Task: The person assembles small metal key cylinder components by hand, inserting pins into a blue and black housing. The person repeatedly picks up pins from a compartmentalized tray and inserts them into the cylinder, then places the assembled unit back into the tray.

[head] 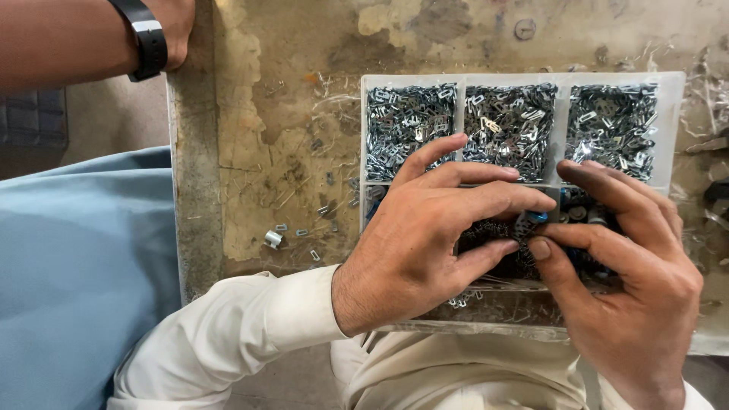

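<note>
Both my hands meet over the near row of a white compartment tray [672,114]. My left hand [425,235] and my right hand [630,281] pinch a small dark part with a blue piece [538,219] between their fingertips. Under the fingers lie dark springs and small blue and dark parts [577,209] in the tray's near compartments. The far row holds three compartments heaped with shiny metal clips [410,118], partly hidden by my fingers.
The tray rests on a worn, stained workbench [258,152] with several loose metal clips [273,239] scattered left of it. Another person's arm with a black wristband [144,38] rests at the top left; light blue cloth [76,266] fills the left.
</note>
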